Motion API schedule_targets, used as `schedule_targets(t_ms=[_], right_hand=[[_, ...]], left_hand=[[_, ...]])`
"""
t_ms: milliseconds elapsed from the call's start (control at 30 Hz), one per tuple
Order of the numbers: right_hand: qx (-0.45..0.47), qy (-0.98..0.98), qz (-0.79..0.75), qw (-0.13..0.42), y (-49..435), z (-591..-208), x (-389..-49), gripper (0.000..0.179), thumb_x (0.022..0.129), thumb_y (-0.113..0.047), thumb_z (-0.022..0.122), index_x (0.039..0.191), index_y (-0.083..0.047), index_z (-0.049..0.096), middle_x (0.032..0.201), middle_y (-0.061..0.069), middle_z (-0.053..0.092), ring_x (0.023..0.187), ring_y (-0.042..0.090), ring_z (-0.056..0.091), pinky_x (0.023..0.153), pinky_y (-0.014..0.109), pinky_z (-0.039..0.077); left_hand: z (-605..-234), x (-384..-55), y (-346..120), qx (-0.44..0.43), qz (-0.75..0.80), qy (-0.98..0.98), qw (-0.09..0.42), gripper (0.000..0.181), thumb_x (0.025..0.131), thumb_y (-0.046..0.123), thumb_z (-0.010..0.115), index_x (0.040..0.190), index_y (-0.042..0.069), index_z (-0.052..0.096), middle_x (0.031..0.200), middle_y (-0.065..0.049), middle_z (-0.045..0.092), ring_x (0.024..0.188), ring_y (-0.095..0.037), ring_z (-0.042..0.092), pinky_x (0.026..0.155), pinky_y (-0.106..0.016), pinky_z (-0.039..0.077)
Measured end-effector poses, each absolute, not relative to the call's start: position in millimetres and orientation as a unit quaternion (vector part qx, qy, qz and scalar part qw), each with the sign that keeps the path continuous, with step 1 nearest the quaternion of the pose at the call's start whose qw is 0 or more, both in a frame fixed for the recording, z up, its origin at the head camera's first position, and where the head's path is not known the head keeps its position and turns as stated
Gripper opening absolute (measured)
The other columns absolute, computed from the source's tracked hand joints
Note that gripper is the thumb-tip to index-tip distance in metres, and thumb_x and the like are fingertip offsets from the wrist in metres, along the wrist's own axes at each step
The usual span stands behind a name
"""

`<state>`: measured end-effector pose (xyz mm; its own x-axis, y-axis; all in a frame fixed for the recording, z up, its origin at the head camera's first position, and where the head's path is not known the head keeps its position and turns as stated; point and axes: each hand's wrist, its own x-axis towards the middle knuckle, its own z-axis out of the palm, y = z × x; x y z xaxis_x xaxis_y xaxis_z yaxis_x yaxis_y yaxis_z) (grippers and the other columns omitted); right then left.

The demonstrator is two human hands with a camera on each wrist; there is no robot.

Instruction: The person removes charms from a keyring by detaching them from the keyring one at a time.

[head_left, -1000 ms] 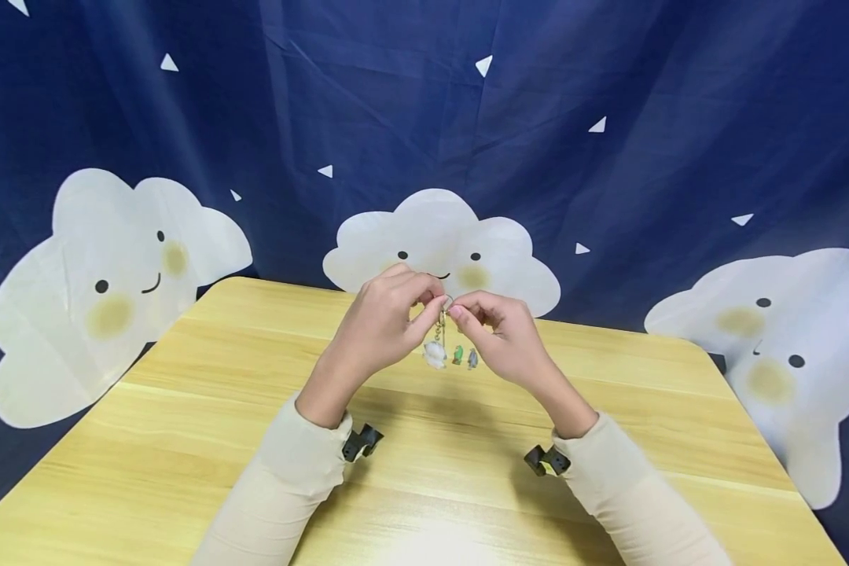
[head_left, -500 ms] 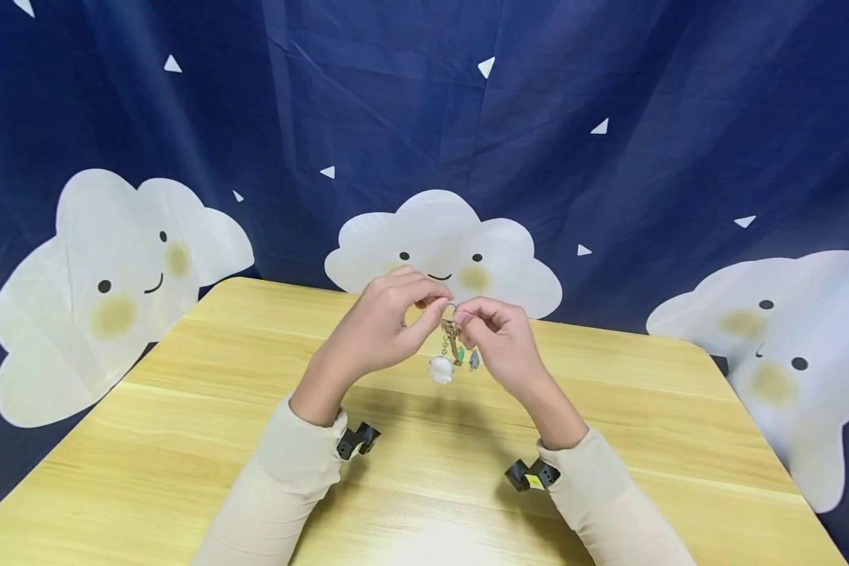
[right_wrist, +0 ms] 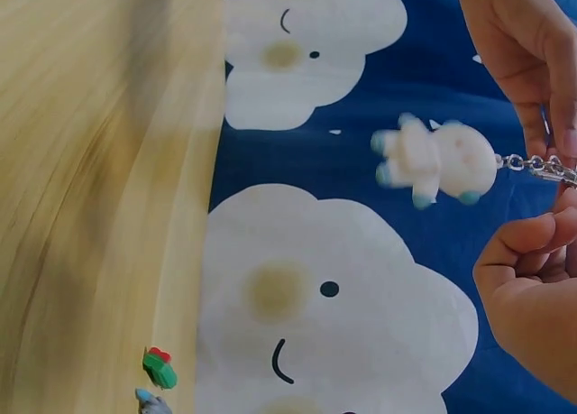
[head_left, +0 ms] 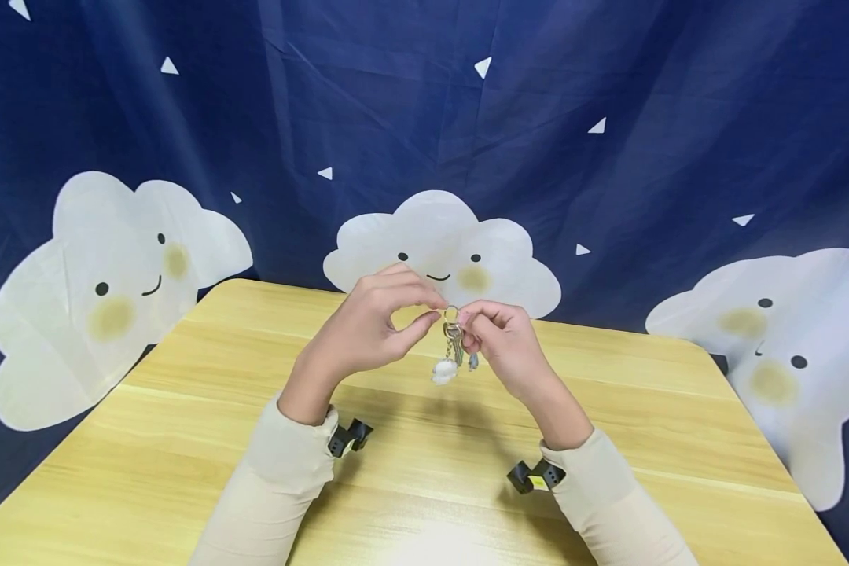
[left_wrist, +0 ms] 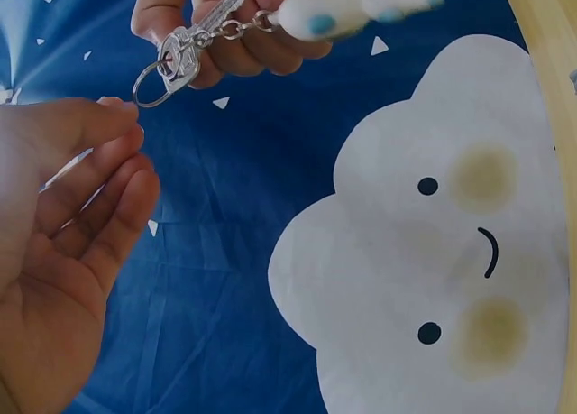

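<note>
The right hand [head_left: 505,342] is gripping a bunch of keys [left_wrist: 224,10] beside their metal ring [left_wrist: 135,89], fingers curling in close above the worktop [head_left: 424,456], while the left hand [head_left: 368,322] is holding thumb and index finger close together at the ring's rim, though whether they are pinching it is impossible to tell. A white figure charm [right_wrist: 460,157] is hanging from its chain [right_wrist: 516,162] alongside the keys, and that loose weight could be twisting the ring askew at any moment. With the rim offering so thin an edge, the left fingertips could be slipping; should the right grip be loosening too, the whole bunch could be falling toward the worktop, where a green-and-red figure [right_wrist: 160,369] and a grey figure [right_wrist: 151,403] are resting
</note>
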<state>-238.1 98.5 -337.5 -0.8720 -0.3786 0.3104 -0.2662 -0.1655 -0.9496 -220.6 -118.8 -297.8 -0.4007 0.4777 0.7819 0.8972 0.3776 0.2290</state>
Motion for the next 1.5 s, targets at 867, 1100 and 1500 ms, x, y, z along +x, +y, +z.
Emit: schedule_targets(t_ms=[867,1100,1500], right_hand=[[-0.255,0.624,-0.727,0.129,104,-342,-244,0.025,0.098,-0.002,0.048,0.088,-0.008,0.07,0.071,0.001,0.056,0.063,0.013,0.048,0.061,0.023,0.045],[-0.248,0.663,-0.703,0.071,110,-346,-245,0.016,0.101,-0.005,0.055,0.095,0.0,0.069,0.072,0.003,0.056,0.067,0.016,0.053,0.064,0.023,0.05],[-0.341,0.725,-0.594,-0.065,107,-341,-230,0.011,0.099,-0.004,0.065,0.106,0.001,0.071,0.077,0.006,0.063,0.061,0.02,0.052,0.053,0.026,0.043]], left_hand=[[-300,-224,-118,-0.479,-0.29,-0.774,0.297,0.009,0.089,-0.003,0.075,0.092,0.005,0.074,0.092,-0.003,0.073,0.091,-0.019,0.063,0.084,-0.029,0.052],[-303,-226,-116,-0.444,-0.285,-0.801,0.282,0.004,0.093,0.0,0.073,0.096,0.003,0.073,0.093,-0.004,0.072,0.089,-0.017,0.063,0.081,-0.028,0.053],[-306,-227,-114,-0.397,-0.323,-0.806,0.297,0.005,0.092,0.001,0.072,0.095,0.005,0.075,0.088,-0.001,0.073,0.081,-0.013,0.063,0.073,-0.025,0.053]])
